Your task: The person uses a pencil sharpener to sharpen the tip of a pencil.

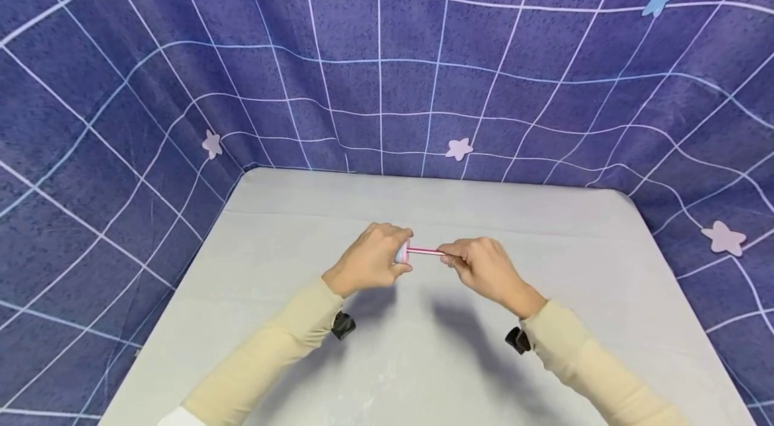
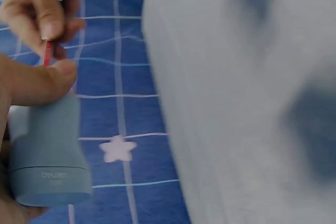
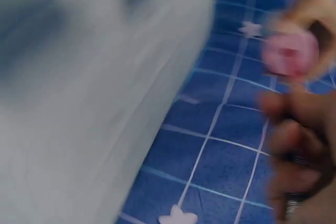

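My left hand [image 1: 376, 257] grips a blue pencil sharpener [image 2: 50, 140], rounded like a small bottle, with lettering near its base. Its pink end [image 3: 290, 53] faces the right hand. A red-and-white pencil [image 1: 425, 251] runs straight from that pink end to my right hand [image 1: 482, 266], whose thumb and fingers pinch it. The pencil tip is hidden at the sharpener. Both hands are held over the table, and their shadows fall below them. In the right wrist view the fingers [image 3: 294, 150] are blurred.
A pale grey cloth covers the table [image 1: 411, 359]. Behind and beside it hangs a blue curtain [image 1: 338, 23] with white grid lines and star shapes. A black wrist device [image 1: 343, 325] sits at the left sleeve, another device [image 1: 518, 340] at the right sleeve.
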